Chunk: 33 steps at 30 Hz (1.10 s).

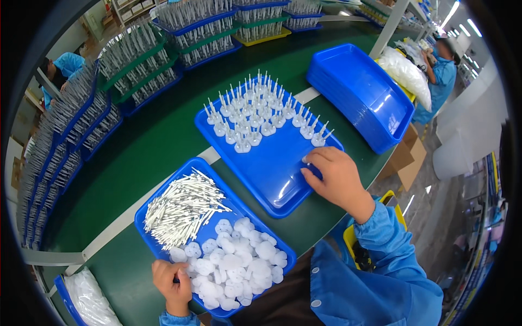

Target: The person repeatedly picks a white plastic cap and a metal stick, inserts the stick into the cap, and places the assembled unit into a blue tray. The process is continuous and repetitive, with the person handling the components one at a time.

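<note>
My right hand (pixel 338 178) hovers over the right side of a blue tray (pixel 266 182). Its thumb and index fingertip are a little apart, and nothing shows between them. Close to those fingers stands the end of the rows of white disc bases with upright thin sticks (pixel 253 117) in that tray. My left hand (pixel 173 283) is curled at the near left edge of a second blue tray (pixel 142 217); what its fingers hold, if anything, is hidden. Beside it lie loose translucent white discs (pixel 234 266). Behind them is a heap of thin white sticks (pixel 182 209).
Empty blue trays (pixel 361 89) are stacked at the right. Stacked trays of upright pieces (pixel 138 62) line the far and left sides of the green table (pixel 157 136). A white plastic bag (pixel 89 299) lies at the lower left. A co-worker (pixel 443 76) stands at far right.
</note>
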Tool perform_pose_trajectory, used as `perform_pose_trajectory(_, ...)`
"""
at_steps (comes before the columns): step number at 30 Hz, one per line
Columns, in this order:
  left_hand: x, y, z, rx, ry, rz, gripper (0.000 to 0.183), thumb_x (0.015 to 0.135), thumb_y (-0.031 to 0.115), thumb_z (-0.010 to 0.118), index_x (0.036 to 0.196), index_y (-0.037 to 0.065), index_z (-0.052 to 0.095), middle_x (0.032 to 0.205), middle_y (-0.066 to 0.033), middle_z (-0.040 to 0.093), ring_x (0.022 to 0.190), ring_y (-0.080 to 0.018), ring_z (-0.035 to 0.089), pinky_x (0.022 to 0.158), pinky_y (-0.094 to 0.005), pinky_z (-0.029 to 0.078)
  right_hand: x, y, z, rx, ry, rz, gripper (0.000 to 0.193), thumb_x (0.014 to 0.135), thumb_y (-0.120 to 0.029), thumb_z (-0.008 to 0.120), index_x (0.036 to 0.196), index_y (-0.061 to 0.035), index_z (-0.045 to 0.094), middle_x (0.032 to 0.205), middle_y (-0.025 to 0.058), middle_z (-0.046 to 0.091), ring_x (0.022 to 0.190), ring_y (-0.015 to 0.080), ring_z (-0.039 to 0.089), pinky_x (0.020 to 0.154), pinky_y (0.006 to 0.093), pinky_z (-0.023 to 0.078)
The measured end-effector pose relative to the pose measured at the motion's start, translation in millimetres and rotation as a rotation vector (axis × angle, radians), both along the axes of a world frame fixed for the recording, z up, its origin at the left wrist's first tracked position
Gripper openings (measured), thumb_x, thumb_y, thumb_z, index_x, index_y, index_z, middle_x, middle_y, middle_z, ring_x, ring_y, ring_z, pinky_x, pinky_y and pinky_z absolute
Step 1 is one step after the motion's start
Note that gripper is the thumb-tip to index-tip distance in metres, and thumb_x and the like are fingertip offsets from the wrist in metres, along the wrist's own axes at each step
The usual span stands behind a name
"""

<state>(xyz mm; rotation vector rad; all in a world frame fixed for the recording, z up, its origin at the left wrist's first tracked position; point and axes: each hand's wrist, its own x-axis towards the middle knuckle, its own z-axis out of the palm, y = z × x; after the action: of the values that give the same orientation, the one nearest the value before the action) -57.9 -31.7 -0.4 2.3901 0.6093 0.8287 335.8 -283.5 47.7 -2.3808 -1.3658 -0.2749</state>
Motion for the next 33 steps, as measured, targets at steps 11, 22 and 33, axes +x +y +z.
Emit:
perform_pose_trajectory(11, 2.8, -1.0, 3.6, 0.01, 0.005, 0.007, 0.007, 0.089, 0.008, 0.069, 0.087, 0.005, 0.075, 0.072, -0.0073, 0.053, 0.071, -0.0284, 0.051, 0.068, -0.0412, 0.039, 6.7, -19.0, -3.4, 0.004, 0.019, -0.076, 0.037, 0.093, -0.03, 0.084, 0.118, -0.0048, 0.077, 0.127, 0.0124, 0.075, 0.117, 0.0336, 0.072, 0.102, 0.0439, 0.058)
perform_pose_trajectory(22, 3.4, -0.1, 3.0, 0.004, -0.009, 0.009, 0.006, 0.086, 0.005, 0.071, 0.089, 0.006, 0.076, 0.069, -0.005, 0.05, 0.069, -0.0273, 0.049, 0.068, -0.0416, 0.039, -2.5, -14.3, -11.4, 0.028, 0.022, 0.026, 0.042, 0.093, -0.032, 0.086, 0.123, -0.0057, 0.077, 0.136, 0.0132, 0.073, 0.123, 0.0356, 0.07, 0.106, 0.0471, 0.056)
perform_pose_trajectory(33, 0.8, 3.4, 3.9, 0.018, 0.0, -0.034, 0.006, 0.088, 0.004, 0.068, 0.087, 0.004, 0.074, 0.075, -0.0091, 0.058, 0.073, -0.0283, 0.053, 0.064, -0.0408, 0.04, 2.0, 29.1, -17.0, -0.028, 0.107, -0.08, 0.067, 0.094, -0.04, 0.086, 0.142, 0.0029, 0.067, 0.156, 0.0289, 0.06, 0.141, 0.0476, 0.06, 0.12, 0.0506, 0.049)
